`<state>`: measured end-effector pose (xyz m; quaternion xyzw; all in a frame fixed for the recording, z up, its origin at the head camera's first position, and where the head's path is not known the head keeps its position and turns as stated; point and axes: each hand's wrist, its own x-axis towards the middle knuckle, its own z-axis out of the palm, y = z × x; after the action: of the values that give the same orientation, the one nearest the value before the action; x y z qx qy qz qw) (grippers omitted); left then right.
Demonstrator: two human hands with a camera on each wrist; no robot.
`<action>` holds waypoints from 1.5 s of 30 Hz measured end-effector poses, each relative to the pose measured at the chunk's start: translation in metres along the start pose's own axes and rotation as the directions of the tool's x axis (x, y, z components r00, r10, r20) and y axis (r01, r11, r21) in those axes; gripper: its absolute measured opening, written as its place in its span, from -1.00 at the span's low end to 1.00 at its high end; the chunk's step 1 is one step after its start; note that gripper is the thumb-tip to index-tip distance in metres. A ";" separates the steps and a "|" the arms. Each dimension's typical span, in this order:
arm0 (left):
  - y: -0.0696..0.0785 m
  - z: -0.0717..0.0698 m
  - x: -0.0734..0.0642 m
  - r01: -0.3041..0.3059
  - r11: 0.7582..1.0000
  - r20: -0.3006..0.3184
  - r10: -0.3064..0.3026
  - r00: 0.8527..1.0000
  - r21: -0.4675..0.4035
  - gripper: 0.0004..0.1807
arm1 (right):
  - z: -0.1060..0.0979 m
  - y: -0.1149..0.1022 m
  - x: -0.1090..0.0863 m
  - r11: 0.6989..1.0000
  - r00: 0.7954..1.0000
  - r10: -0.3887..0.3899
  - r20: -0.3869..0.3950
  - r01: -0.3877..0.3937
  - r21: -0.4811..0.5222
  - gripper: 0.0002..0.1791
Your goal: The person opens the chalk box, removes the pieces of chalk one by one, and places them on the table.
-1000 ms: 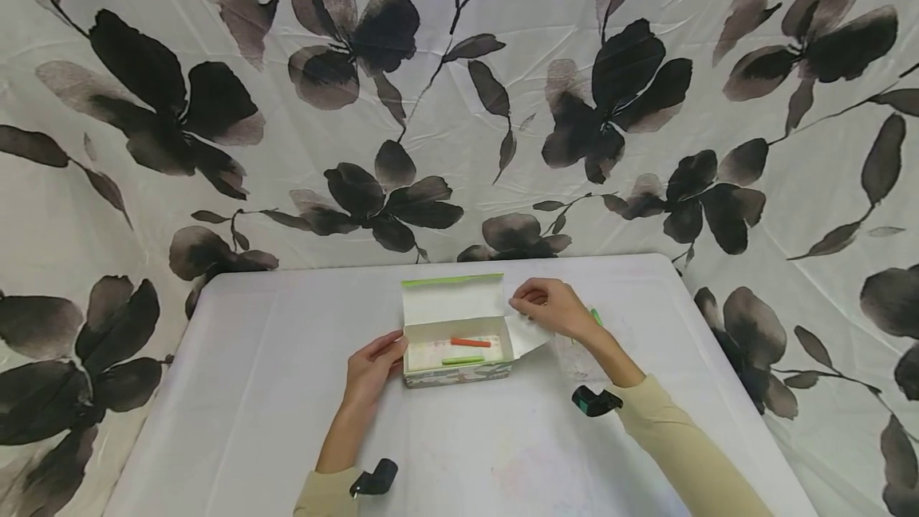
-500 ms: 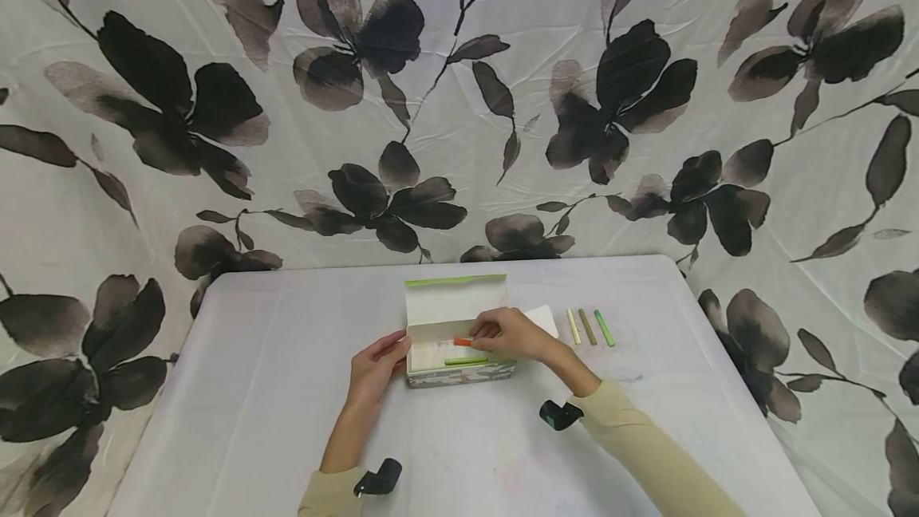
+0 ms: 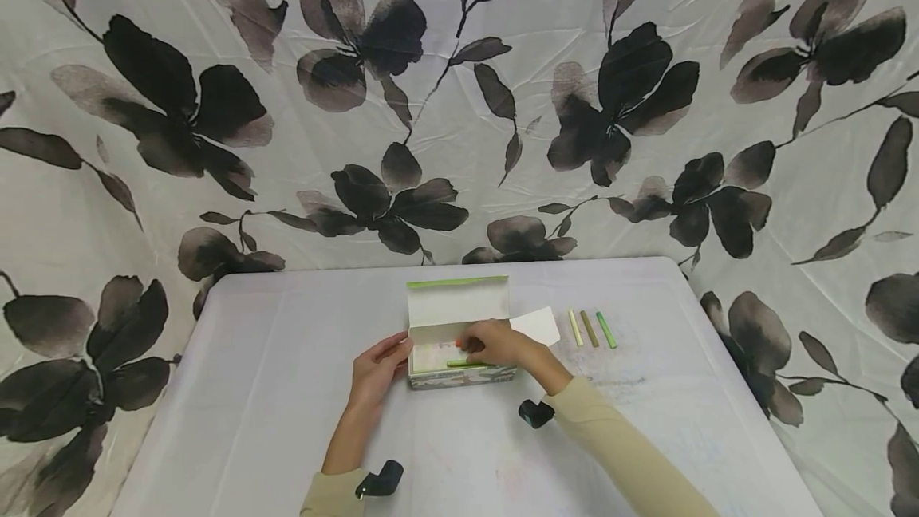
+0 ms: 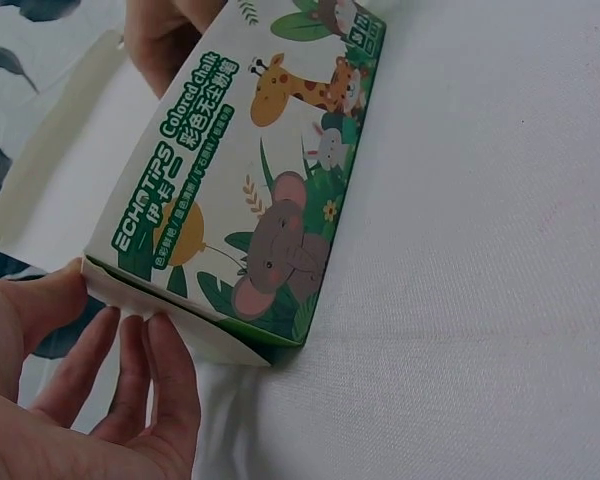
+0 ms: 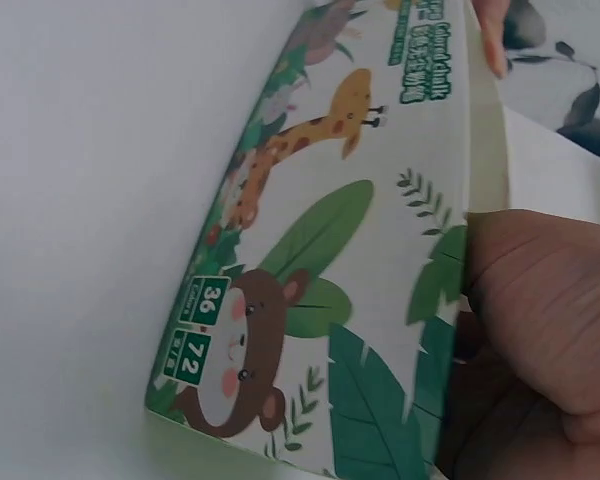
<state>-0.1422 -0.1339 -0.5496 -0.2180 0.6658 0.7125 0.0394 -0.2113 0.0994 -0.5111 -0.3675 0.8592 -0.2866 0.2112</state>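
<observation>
An animal-printed chalk box, labelled "Colored chalk", lies on the table with its lid raised. In the left wrist view, my left hand holds the box's end, thumb at the upper corner and fingers against the side. My right hand reaches inside with curled fingers. Its fingertips are at an orange chalk stick, mostly covered by the hand. Just in front, a light green chalk stick lies in the box, partly under the fingers. In the right wrist view, the box wall hides the fingertips, so their grip cannot be seen.
Right of the box, a yellow chalk stick, a brownish one and a green one lie side by side on the white table. A white side flap sticks out towards them. Floral fabric hangs behind.
My right hand has moved left and down from beside the raised lid into the box, covering most of the orange chalk. The chalk sticks on the table have come into view. My left hand stays put.
</observation>
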 end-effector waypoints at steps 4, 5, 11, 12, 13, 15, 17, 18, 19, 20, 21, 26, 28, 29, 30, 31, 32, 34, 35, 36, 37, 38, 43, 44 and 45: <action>-0.001 0.002 0.000 0.002 1.000 -0.001 -0.002 1.000 -0.001 -0.56 | 0.003 0.000 0.004 0.998 0.999 0.035 0.024 -0.034 -0.045 -0.83; -0.001 0.002 0.001 0.002 1.000 -0.003 -0.002 1.000 -0.002 -0.56 | 0.003 0.001 0.004 0.998 0.999 0.042 0.032 -0.041 -0.055 -0.84; -0.001 0.005 0.002 0.004 1.000 -0.008 -0.004 1.000 -0.015 -0.57 | 0.000 -0.001 0.008 0.992 0.994 0.070 0.078 -0.061 -0.106 -0.88; -0.001 0.005 0.002 0.005 1.000 -0.008 -0.005 1.000 -0.017 -0.57 | 0.000 -0.001 0.008 0.991 0.994 0.077 0.083 -0.067 -0.112 -0.88; -0.001 0.005 0.002 0.006 1.000 -0.008 -0.007 1.000 -0.017 -0.57 | -0.001 -0.001 0.008 0.991 0.992 0.085 0.088 -0.075 -0.114 -0.88; -0.001 0.006 0.002 0.007 1.000 -0.007 -0.007 1.000 -0.017 -0.56 | -0.002 -0.001 0.009 0.990 0.991 0.092 0.096 -0.080 -0.118 -0.90; -0.001 0.006 0.002 0.005 1.000 -0.007 -0.006 1.000 -0.014 -0.56 | -0.002 -0.001 0.009 0.990 0.991 0.090 0.101 -0.078 -0.120 -0.93; -0.001 0.006 0.002 0.005 1.000 -0.007 -0.005 1.000 -0.014 -0.56 | -0.002 0.000 0.009 0.990 0.991 0.091 0.103 -0.079 -0.116 -0.94; -0.001 0.006 0.002 0.005 1.000 -0.007 -0.005 1.000 -0.013 -0.56 | -0.003 0.001 0.009 0.991 0.991 0.085 0.106 -0.073 -0.114 -0.95; -0.001 0.006 0.002 0.005 1.000 -0.007 -0.005 1.000 -0.011 -0.56 | -0.002 0.002 0.009 0.991 0.991 0.081 0.109 -0.068 -0.112 -0.96; -0.001 0.007 0.002 0.005 1.000 -0.007 -0.005 1.000 -0.009 -0.56 | -0.002 0.003 0.009 0.992 0.991 0.077 0.112 -0.065 -0.110 -0.96; -0.001 0.006 0.000 0.006 1.000 -0.009 -0.006 1.000 0.001 -0.54 | -0.004 0.003 0.007 0.992 0.991 0.060 0.120 -0.046 -0.118 -0.89; -0.001 0.005 0.000 0.006 1.000 -0.011 -0.006 1.000 0.004 -0.54 | -0.006 0.003 0.006 0.991 0.992 0.045 0.120 -0.029 -0.130 -0.85; -0.001 0.005 0.000 0.006 1.000 -0.011 -0.006 1.000 0.005 -0.53 | -0.007 0.003 0.005 0.991 0.992 0.038 0.119 -0.021 -0.134 -0.84; 0.000 0.004 -0.001 0.007 1.000 -0.012 -0.007 1.000 0.005 -0.53 | -0.007 0.002 0.004 0.990 0.992 0.030 0.122 -0.013 -0.139 -0.83; 0.000 0.004 -0.001 0.007 1.000 -0.012 -0.007 1.000 0.004 -0.53 | -0.009 0.002 0.003 0.990 0.992 0.022 0.124 -0.005 -0.140 -0.83; 0.000 0.003 -0.001 0.006 1.000 -0.013 -0.006 1.000 0.006 -0.53 | -0.010 0.002 0.002 0.991 0.992 0.012 0.123 0.005 -0.137 -0.83; 0.001 0.003 -0.002 0.005 1.000 -0.014 -0.005 1.000 0.008 -0.53 | -0.013 0.002 -0.001 0.993 0.993 0.002 0.120 0.011 -0.113 -0.83; 0.001 0.002 -0.001 0.006 1.000 -0.015 -0.006 1.000 0.011 -0.53 | -0.014 0.002 -0.002 0.995 0.993 -0.001 0.117 0.012 -0.097 -0.82; 0.001 0.002 -0.001 0.006 1.000 -0.017 -0.006 1.000 0.011 -0.53 | -0.016 0.003 -0.004 0.997 0.994 -0.006 0.113 0.015 -0.078 -0.81; 0.001 0.002 -0.001 0.007 1.000 -0.021 -0.007 1.000 0.011 -0.53 | -0.018 0.003 -0.006 0.998 0.994 -0.014 0.106 0.020 -0.055 -0.81; 0.001 0.002 -0.001 0.008 1.000 -0.023 -0.007 1.000 0.011 -0.54 | -0.020 0.004 -0.007 0.999 0.995 -0.023 0.099 0.027 -0.032 -0.80; 0.001 0.002 0.001 0.010 1.000 -0.031 -0.009 0.999 0.003 -0.56 | -0.033 0.009 -0.016 0.994 0.999 -0.034 0.022 0.032 0.103 -0.75; 0.001 0.002 0.001 0.009 1.000 -0.030 -0.008 1.000 0.004 -0.56 | -0.035 0.010 -0.019 0.991 1.000 -0.030 0.000 0.029 0.127 -0.74; 0.001 0.002 0.001 0.010 1.000 -0.031 -0.009 0.999 0.004 -0.56 | -0.038 0.011 -0.021 0.988 0.999 -0.022 -0.023 0.026 0.150 -0.72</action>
<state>-0.1443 -0.1327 -0.5493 -0.2321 0.6666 0.7076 0.0330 -0.2253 0.1348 -0.4869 -0.3579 0.8329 -0.3568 0.2257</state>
